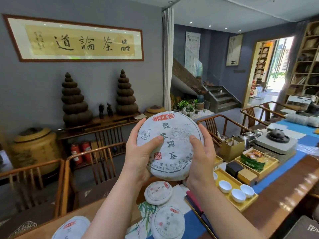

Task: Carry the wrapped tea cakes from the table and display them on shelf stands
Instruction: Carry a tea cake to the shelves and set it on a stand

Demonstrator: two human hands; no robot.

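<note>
I hold one wrapped tea cake (172, 135) up in front of me, its white printed face toward the camera. My left hand (139, 152) grips its left edge with the thumb across the face. My right hand (202, 152) grips the right edge the same way. Below on the wooden table (279, 204) lie three more wrapped tea cakes: one (158, 192) under my wrists, one (167, 221) nearer me, and one (72, 228) at the bottom left, partly hidden by my forearm. Open wooden shelves (307, 66) stand at the far right.
Wooden armchairs (89, 169) line the table's left side. On the table are a tray with three white cups (236, 190), boxes and a tea set (276, 138). A console with dark stacked gourd shapes (74, 100) stands by the wall. Stairs (222, 97) rise behind.
</note>
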